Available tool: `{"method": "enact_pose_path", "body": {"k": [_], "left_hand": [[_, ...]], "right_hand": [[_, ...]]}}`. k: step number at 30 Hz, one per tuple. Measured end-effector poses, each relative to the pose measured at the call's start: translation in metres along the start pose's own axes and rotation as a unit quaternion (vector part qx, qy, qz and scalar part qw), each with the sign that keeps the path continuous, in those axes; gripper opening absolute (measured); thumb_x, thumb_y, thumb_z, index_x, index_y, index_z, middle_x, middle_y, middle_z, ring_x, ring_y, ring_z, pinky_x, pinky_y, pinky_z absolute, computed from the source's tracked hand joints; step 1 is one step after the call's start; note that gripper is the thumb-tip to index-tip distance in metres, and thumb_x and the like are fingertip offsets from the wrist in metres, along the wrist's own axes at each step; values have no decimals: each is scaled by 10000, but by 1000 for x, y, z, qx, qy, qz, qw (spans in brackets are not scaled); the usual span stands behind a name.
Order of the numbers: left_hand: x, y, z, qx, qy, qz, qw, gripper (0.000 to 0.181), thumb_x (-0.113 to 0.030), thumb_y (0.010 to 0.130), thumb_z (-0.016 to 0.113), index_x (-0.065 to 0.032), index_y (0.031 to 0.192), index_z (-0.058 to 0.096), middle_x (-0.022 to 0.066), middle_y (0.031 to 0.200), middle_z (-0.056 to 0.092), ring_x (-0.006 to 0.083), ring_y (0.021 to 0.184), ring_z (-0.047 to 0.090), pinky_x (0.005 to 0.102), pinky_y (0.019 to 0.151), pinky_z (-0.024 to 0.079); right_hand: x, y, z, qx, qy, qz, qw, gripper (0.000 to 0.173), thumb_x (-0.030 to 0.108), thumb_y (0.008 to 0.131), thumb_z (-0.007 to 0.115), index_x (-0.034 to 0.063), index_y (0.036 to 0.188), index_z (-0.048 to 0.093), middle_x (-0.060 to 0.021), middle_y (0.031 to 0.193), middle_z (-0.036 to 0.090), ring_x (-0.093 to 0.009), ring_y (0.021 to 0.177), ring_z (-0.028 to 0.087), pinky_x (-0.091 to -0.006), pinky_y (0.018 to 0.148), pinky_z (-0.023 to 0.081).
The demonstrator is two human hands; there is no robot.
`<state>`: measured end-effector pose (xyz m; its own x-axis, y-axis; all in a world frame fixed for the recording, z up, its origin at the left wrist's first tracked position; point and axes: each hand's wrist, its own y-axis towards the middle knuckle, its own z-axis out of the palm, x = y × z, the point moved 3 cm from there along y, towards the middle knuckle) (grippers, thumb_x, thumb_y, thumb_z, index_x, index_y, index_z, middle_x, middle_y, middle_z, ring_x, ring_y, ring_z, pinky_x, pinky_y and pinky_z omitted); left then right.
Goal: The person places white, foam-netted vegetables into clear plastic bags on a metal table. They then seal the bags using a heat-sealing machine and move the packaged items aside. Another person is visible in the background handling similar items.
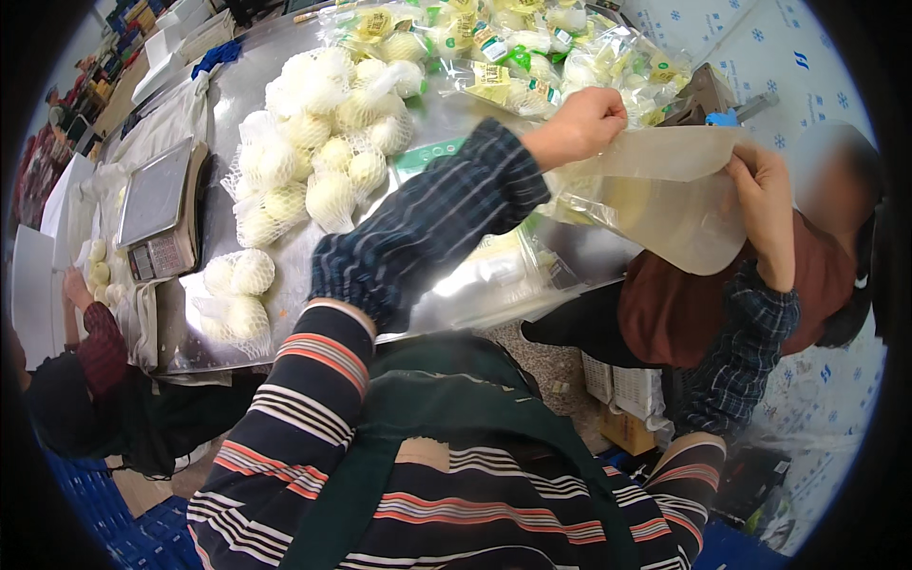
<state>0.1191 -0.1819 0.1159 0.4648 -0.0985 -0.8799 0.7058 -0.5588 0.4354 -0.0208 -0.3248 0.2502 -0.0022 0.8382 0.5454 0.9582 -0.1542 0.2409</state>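
Observation:
Between my two hands a translucent plastic sheet or bag is stretched out over the right part of the steel table. My left hand is closed on its left upper edge, and my right hand pinches its right upper corner. Pale round vegetables in white foam nets lie heaped left of my left arm, with a smaller netted group nearer the table's front edge. Flat clear plastic bags lie under and beside my left forearm. Behind my left hand is a pile of filled, printed bags.
A weighing scale stands on the table at the left. A metal device with a blue part is at the back right. One co-worker is close on the right, another at far left. Crates stand below the table.

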Motion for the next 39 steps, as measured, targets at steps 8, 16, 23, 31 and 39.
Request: {"method": "enact_pose_path", "body": {"k": [8,16,23,31,39], "left_hand": [[90,-75,14,-11,221,-60,973,155,-167,773,611,-73,893,587,95,842,622,290,787,579,385,675,471],[147,-156,107,248,415,-88,871,316,-325,761,643,-143,1016,601,106,1209,471,266,1169,403,482,908,367],[158,-203,69,226,356,89,902,236,-338,803,565,-105,830,589,62,921,507,225,939,469,433,918,297],[155,-246,13,253,363,147,885,260,-361,785,595,-104,772,632,38,835,504,196,890,461,421,890,318],[80,-259,-28,-70,335,11,940,279,-194,652,717,-84,866,575,100,919,540,271,945,495,390,867,379]], "right_hand": [[-74,26,-4,-184,-234,-34,954,214,133,846,501,6,945,642,-154,837,651,-267,717,615,-325,678,466],[-12,-37,6,-330,-7,-96,939,234,146,941,477,-22,1012,623,-111,923,659,-127,683,577,-224,611,451],[-37,-65,23,-385,44,-33,921,221,93,913,495,-57,1028,610,-138,944,654,-123,674,568,-225,598,449],[-48,-87,102,-370,229,91,896,254,163,907,502,-60,980,599,-99,870,620,-135,662,543,-238,578,436],[-4,-105,281,-149,551,246,783,276,172,930,447,-31,1089,547,-73,966,591,-161,802,553,-276,700,474]]}}
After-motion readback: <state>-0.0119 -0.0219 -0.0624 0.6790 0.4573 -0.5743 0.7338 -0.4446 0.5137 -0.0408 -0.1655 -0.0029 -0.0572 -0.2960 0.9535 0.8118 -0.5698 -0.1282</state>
